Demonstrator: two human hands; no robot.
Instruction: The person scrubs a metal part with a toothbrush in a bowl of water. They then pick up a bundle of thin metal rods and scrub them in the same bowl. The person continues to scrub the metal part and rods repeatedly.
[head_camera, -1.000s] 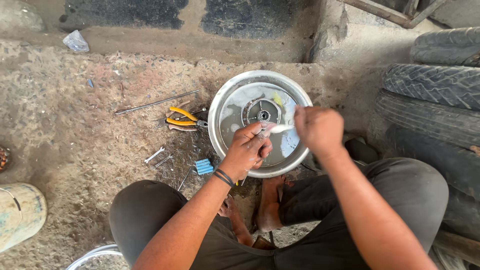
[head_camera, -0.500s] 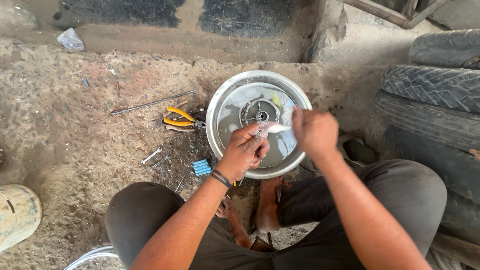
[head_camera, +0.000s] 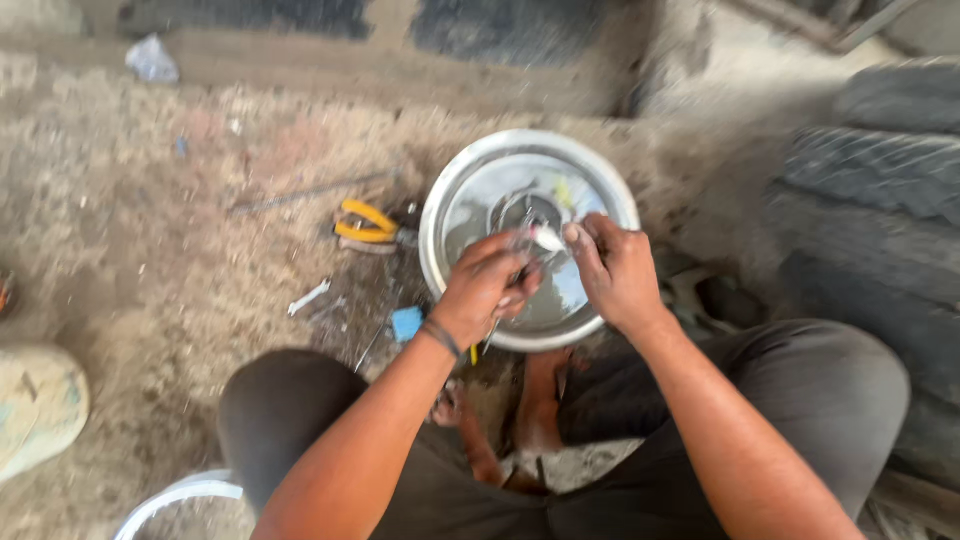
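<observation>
**Two hands over a shiny rim, squatting on a dirt floor**

So the shot is pretty blurry, but here's what you can make out. The person is squatting on a dusty floor (head_camera: 150, 230), knees in dark trousers at the bottom of the frame, bare feet (head_camera: 530, 410) tucked in between.

Centre of the frame, a bit to the right, lies a round silver rim (head_camera: 450, 215), flat on the ground, with a hub (head_camera: 527, 208) in its middle. Both hands meet right over it, just below the hub.

The left hand (head_camera: 487, 290) is curled shut around a thin tool; a dark stem shows under the fist and a yellow bit pokes out near the rim's lower edge. There's a dark band on that wrist. The right hand (head_camera: 618, 272) has its fingers pinched on a small whitish piece (head_camera: 548, 239) that sits between the two hands. Too smeared to tell what that piece is, or whether the tool touches it.

Left of the rim there are yellow-handled pliers (head_camera: 365, 223) on the floor, close beside it. A thin rod (head_camera: 310, 190) lies above them. Below the pliers, a small pale scrap (head_camera: 308, 297), and a blue bit (head_camera: 407, 323) just off the rim's lower left edge.

Tyres (head_camera: 880, 190) are stacked along the right edge. Crumpled pale scrap (head_camera: 152, 60) at upper left, a pale rounded thing (head_camera: 35, 410) at the lower left.
</observation>
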